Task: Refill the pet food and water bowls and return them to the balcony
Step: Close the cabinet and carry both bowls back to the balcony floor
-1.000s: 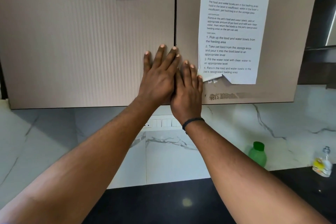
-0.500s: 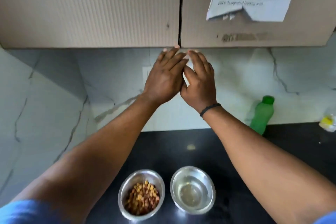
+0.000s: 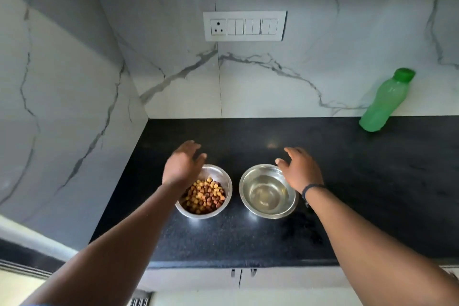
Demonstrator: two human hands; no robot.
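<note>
Two steel bowls stand side by side on the black counter. The left food bowl holds brown and yellow kibble. The right water bowl holds clear water. My left hand hovers over the far left rim of the food bowl, fingers spread and relaxed, holding nothing. My right hand hovers over the far right rim of the water bowl, fingers loose, a dark band on its wrist. Whether either hand touches a bowl is unclear.
A green bottle with a green cap stands at the back right of the counter against the marble wall. A switch panel sits on the wall above. A marble side wall closes the left. Cabinet doors lie below the counter's front edge.
Both hands came down from the upper cabinet doors and moved apart, one above each bowl. The view tilted down from the cabinet to the counter.
</note>
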